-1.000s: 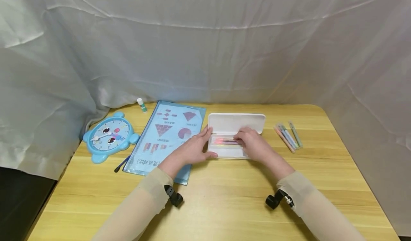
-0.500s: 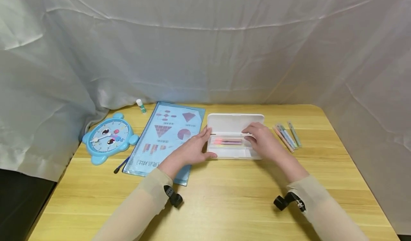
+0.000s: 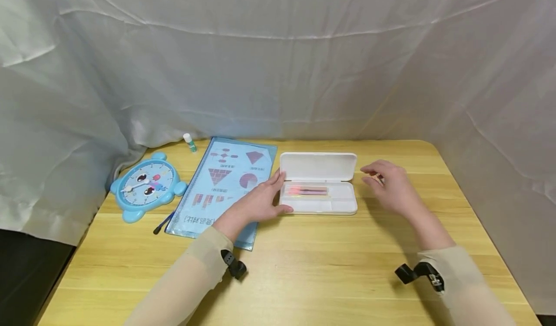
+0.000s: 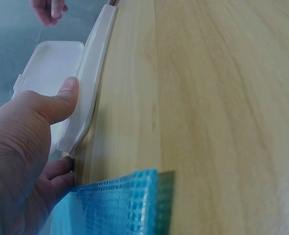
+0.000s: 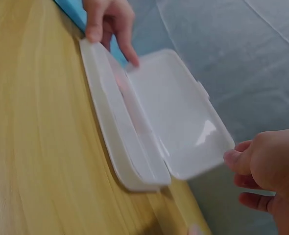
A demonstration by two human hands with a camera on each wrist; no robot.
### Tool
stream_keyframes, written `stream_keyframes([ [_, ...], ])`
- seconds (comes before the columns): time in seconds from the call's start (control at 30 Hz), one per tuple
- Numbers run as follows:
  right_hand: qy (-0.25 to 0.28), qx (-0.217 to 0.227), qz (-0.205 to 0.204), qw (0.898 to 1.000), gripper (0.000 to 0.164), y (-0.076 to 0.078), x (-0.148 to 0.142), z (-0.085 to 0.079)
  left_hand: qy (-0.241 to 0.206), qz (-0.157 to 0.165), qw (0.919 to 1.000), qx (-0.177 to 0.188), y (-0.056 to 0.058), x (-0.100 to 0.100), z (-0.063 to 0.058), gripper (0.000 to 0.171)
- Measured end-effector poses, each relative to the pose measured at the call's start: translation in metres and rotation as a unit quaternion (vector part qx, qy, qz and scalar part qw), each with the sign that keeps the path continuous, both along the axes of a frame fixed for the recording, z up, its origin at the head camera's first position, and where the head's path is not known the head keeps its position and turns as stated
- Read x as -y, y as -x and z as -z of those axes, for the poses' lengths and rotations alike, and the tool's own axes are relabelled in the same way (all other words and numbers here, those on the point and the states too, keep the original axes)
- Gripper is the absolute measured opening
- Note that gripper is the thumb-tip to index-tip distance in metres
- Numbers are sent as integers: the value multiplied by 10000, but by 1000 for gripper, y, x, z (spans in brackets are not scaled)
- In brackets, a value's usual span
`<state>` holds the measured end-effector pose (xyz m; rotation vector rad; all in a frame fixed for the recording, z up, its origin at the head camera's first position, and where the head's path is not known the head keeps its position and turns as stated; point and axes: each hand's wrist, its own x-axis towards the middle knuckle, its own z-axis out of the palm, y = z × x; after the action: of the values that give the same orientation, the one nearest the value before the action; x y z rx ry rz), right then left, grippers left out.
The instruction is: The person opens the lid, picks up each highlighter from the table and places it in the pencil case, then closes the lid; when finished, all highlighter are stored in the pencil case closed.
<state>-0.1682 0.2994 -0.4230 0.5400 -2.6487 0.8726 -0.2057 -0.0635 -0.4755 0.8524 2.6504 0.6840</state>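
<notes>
A white pencil case [image 3: 343,205] lies on the table with its lid [image 3: 318,167] raised at the back. Several slim pens [image 3: 308,191], pinkish at one end, lie in its rear compartment. My left hand [image 3: 260,201] grips the case's left end, thumb on the front rim in the left wrist view and fingers round the end. To the right of the case, my right hand [image 3: 393,186] hovers with loosely bent fingers, holding nothing that I can see. It covers most of the loose markers; a bit of orange [image 3: 377,176] shows between thumb and fingers.
Left of the case lies a blue mesh-edged folder [image 3: 187,222] with printed charts. Beyond it are a blue toy clock [image 3: 147,186], a glue stick [image 3: 190,143] and a dark-tipped brush [image 3: 162,223] partly under the folder. A grey curtain [image 3: 278,75] hangs behind the table.
My right hand has left the inside of the pencil case and moved right, over the loose markers. The pens in the case are now uncovered. My left hand has stayed on the case.
</notes>
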Motion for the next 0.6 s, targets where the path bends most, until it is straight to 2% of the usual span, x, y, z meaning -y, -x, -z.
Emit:
stream_keyframes([
  [0.1,20,-108,147,9998,15,-2,-13,1,43,-5,10000,11,0,0,0,108],
  [0.2,18,-2,367,9993,15,-5,-25,4,45,-6,10000,25,0,-1,0,108],
  [0.33,3,446,643,9969,17,-9,-42,11,19,-3,10000,41,0,0,-1,108],
  [0.47,-63,868,732,9935,20,-11,-56,24,19,14,10000,28,0,0,-2,108],
  [0.6,-291,948,783,9920,20,-12,-62,36,2,14,10000,16,0,0,-2,108],
])
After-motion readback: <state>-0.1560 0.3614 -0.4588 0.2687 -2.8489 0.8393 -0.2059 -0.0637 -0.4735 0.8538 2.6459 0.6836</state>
